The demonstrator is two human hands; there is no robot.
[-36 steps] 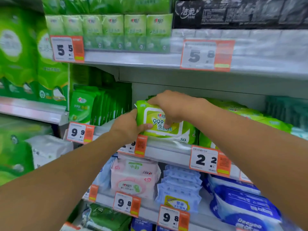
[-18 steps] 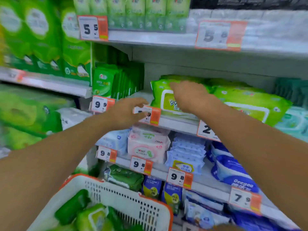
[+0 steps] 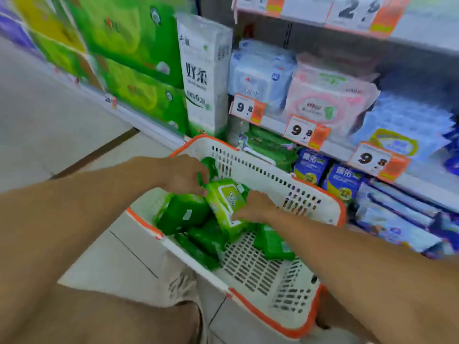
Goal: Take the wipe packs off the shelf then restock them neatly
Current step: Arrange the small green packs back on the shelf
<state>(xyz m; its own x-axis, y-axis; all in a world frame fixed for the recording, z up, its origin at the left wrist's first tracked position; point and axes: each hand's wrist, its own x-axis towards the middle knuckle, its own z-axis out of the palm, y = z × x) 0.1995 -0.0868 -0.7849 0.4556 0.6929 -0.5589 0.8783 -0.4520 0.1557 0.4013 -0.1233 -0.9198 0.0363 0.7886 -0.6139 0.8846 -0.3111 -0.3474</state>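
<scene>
Two hands are down inside the white plastic basket with the orange rim (image 3: 250, 167). The left hand (image 3: 185, 173) has its fingers curled down, the tips pinching the upper edge of a light green soft wipe pack with a pale lid label (image 3: 227, 206). The right hand (image 3: 253, 207) is curled against the same pack's lower right side, its fingers gripping it from that edge, so the pack sits tilted between the two hands, label facing up.

Half a second ago both hands were up at the shelf, the right one resting on a light green pack on the shelf board and the left one near a price tag; the view has since swung down, and the basket, then only at the lower edge of the picture, now fills the middle.

Several dark green soft packs (image 3: 183, 214) lie loose in the basket: one just below the left hand, touching the light green pack, others beneath it, and one more under the right forearm (image 3: 273, 244). Bare slotted basket floor shows nearer the person than the right hand.

Beyond the hands, past the basket's far wall, shelves carry blue packs (image 3: 311, 167) and a pink-and-white pack (image 3: 325, 100), with orange-and-white price tags (image 3: 305, 131) along the shelf edge. A tall white paper-goods pack (image 3: 201, 78) stands beyond the left hand.
</scene>
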